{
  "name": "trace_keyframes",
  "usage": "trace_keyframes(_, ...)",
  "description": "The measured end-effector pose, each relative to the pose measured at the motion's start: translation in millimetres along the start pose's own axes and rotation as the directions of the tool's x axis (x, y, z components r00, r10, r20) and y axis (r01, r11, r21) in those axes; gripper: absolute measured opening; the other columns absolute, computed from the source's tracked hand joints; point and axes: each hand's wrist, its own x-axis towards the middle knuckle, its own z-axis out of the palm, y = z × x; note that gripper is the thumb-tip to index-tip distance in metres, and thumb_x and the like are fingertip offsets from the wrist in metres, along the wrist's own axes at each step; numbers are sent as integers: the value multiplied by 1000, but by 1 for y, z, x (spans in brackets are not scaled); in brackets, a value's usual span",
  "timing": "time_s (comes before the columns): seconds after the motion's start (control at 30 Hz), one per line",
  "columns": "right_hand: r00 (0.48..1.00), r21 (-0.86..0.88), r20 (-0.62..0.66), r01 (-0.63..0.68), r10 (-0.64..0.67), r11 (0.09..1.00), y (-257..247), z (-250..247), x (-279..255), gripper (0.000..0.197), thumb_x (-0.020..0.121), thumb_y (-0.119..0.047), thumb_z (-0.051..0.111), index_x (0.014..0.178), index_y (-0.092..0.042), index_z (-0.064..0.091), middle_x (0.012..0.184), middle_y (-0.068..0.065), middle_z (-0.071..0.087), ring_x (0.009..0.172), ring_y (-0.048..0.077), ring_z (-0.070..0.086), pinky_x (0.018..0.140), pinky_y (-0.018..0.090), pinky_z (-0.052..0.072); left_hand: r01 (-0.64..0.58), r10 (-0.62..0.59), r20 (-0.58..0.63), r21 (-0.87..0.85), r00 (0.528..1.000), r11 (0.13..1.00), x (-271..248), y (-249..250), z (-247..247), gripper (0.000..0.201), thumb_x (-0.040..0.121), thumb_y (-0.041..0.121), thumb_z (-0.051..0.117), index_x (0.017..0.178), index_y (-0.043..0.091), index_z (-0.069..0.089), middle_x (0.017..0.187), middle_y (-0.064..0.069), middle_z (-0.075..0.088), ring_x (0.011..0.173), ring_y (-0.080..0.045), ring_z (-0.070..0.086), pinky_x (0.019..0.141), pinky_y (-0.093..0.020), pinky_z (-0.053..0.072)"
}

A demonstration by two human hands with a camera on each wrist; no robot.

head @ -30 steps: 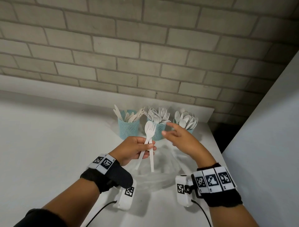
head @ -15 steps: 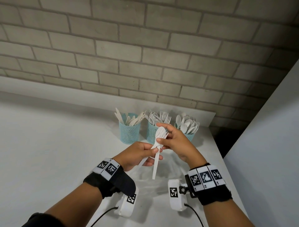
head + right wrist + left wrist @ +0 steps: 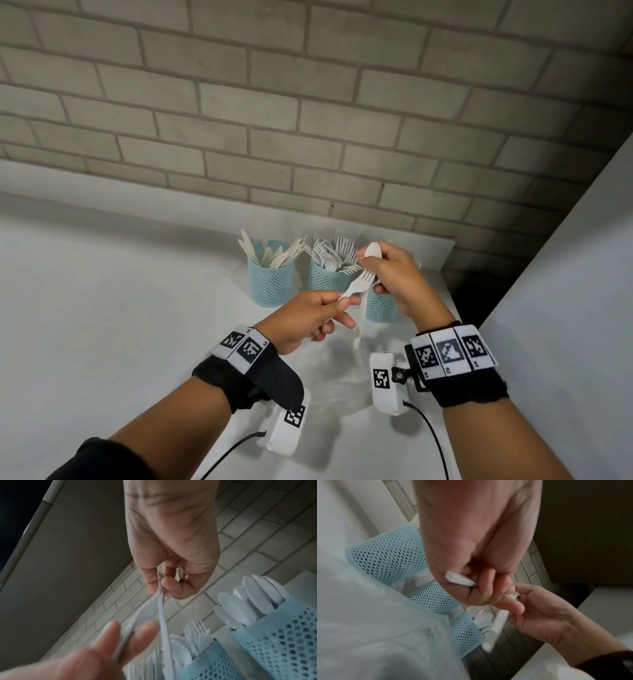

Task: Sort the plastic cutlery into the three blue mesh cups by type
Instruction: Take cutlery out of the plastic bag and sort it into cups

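Three blue mesh cups stand in a row near the wall: a left cup [image 3: 270, 286] with knives, a middle cup [image 3: 325, 278] with forks, and a right cup [image 3: 381, 308] with spoons, half hidden behind my right hand. My left hand [image 3: 329, 308] grips a white plastic fork [image 3: 359, 283] by its handle, tines pointing up and right. My right hand [image 3: 383, 270] pinches a white spoon [image 3: 372, 250] by its bowl, and the handle hangs down in front of the right cup. In the right wrist view the spoon [image 3: 163, 626] runs down from my pinching fingers beside the fork [image 3: 137, 616].
The white table [image 3: 102, 325] runs left and toward me. A brick wall [image 3: 308, 120] rises behind the cups, and a grey panel [image 3: 565, 308] stands at the right. The table's right edge lies just past the spoon cup.
My left hand held the fork and spoon together. My right hand reached in, pinched the spoon's bowl and drew it up and right, away from the fork, which stays in my left hand.
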Motion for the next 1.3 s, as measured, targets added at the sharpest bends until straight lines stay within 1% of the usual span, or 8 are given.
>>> trace_keyframes(0.13,954,59,-296,77,-56,995,-3,-23,14,7,92,-15,54,92,-18,61,71,0,57,56,12,52,50,23,45,-10,10,-32,3,999,1000,6,-5,-1,17,96,24,49,105,22,64,68,6,58,47,-3,32,45,-15,23)
trace_keyframes(0.23,824,-43,-521,237,-224,971,-3,-42,25,7,92,-17,56,98,-17,60,81,0,59,74,20,59,68,34,53,0,1,-72,6,997,1000,10,-8,-2,23,98,29,44,105,21,64,70,5,58,47,-2,35,46,-15,25)
trace_keyframes(0.33,713,-207,-586,326,-384,922,1,-49,27,19,95,-20,51,108,-9,58,89,2,59,71,7,54,61,5,43,1,-4,-102,-29,995,1000,13,-10,-1,26,99,32,40,105,22,64,71,5,57,49,-3,35,45,-14,27)
trace_keyframes(0.4,682,-352,-542,346,-491,870,9,-47,28,20,97,-22,47,105,-8,59,87,3,60,67,5,51,57,5,37,-4,-1,-113,-49,994,999,15,-11,0,26,100,30,39,104,23,64,71,4,56,50,-4,36,46,-14,27)
trace_keyframes(0.77,930,-704,-266,-7,-255,710,62,-17,36,35,98,-31,37,125,-25,58,135,15,47,124,32,30,101,41,30,-6,-7,-133,-99,991,995,16,-17,-6,25,101,24,38,107,20,61,72,3,55,58,-6,39,50,-16,30)
trace_keyframes(0.97,960,-743,-234,-72,-156,666,35,-14,33,46,98,-29,35,144,-27,32,154,11,19,138,33,13,110,46,18,-13,-4,-149,-114,989,993,17,-20,-6,24,101,20,39,107,16,62,74,2,56,60,-7,42,51,-18,32)
trace_keyframes(1.13,979,-242,78,202,-188,949,8,-1,16,56,94,-33,50,145,-30,27,123,2,55,102,14,56,85,31,46,-34,16,-147,-123,989,992,19,-18,-2,23,101,18,38,106,15,60,73,2,57,59,-7,42,51,-19,32)
trace_keyframes(1.3,945,-271,317,164,-73,949,11,9,14,47,88,-13,63,130,-26,49,90,1,65,75,23,69,61,20,45,-41,25,-143,-107,989,993,18,-17,-1,24,101,19,38,108,14,60,73,3,58,61,-7,44,52,-17,35)
